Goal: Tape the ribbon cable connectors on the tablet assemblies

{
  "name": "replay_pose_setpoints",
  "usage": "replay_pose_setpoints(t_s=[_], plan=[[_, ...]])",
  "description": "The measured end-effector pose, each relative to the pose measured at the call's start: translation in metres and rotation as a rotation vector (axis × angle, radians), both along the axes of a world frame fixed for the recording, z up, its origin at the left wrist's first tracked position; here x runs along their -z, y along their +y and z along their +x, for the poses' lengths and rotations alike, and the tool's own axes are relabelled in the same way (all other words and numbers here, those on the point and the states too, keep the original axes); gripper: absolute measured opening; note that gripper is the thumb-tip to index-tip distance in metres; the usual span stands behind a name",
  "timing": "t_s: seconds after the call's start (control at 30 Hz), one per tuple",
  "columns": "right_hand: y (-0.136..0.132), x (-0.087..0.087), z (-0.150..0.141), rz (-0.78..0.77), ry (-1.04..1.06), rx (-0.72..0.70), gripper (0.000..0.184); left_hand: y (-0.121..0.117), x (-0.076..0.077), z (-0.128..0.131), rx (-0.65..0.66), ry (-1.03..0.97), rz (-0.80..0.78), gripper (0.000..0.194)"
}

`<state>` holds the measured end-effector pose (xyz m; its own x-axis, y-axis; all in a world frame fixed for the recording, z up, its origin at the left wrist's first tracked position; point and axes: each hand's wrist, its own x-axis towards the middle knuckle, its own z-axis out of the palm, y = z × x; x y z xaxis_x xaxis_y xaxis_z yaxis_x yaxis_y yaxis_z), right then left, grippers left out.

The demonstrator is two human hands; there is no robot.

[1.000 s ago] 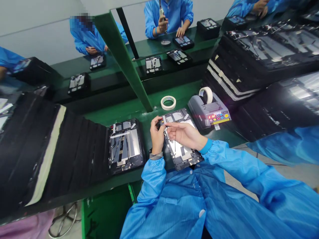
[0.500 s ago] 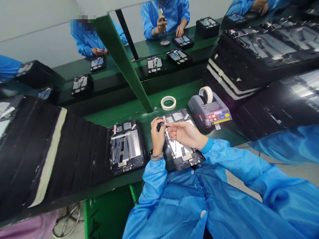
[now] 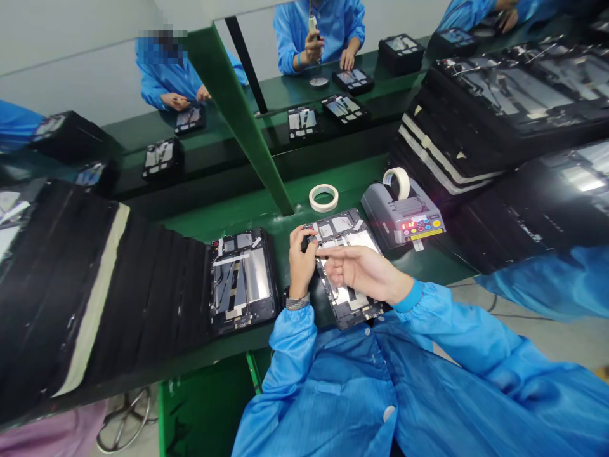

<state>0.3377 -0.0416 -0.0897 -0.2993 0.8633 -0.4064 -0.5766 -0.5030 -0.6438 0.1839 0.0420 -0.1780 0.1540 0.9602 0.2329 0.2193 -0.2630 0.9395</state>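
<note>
An opened tablet (image 3: 354,241) lies in front of me, its silver plates, dark flex cables and white tape strips exposed. My left hand (image 3: 301,263) is curled around its upper left edge, thumb on top. Over the tablet's middle is my right hand (image 3: 368,273), palm turned partly up, with the index finger stretched to the left thumb and the other fingers loosely bent and slightly blurred. Nothing shows in the right hand. A second opened tablet (image 3: 242,276) rests on a dark stack to the left.
A tape dispenser (image 3: 402,212) with lit digits stands right of the tablet, a tape roll (image 3: 324,198) behind it. Tall stacks of black tablets (image 3: 157,285) line the left, more tablets (image 3: 480,127) the right. A green post (image 3: 238,120) rises ahead; co-workers sit across the bench.
My right hand has drawn back slightly to the right and down, its index finger straighter. My left hand stays at the tablet's edge. The view has shifted a little.
</note>
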Motion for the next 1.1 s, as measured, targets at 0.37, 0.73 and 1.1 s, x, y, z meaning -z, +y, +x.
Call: replay_pose_setpoints(t_s=[0.37,0.73,1.1], plan=[[0.049,0.006,0.028,1.034,-1.755,-0.458,0.045,0.005,0.002,-0.002,0.021,-0.023,0.001,0.017],[0.0,-0.007,0.048,0.888,-1.603,0.032,0.041,0.009,-0.003,0.005,0.001,-0.027,0.001,0.011],[-0.115,0.073,0.049,0.393,-1.146,0.468,0.058,-0.129,-0.011,-0.002,-0.013,0.0,-0.265,0.071]])
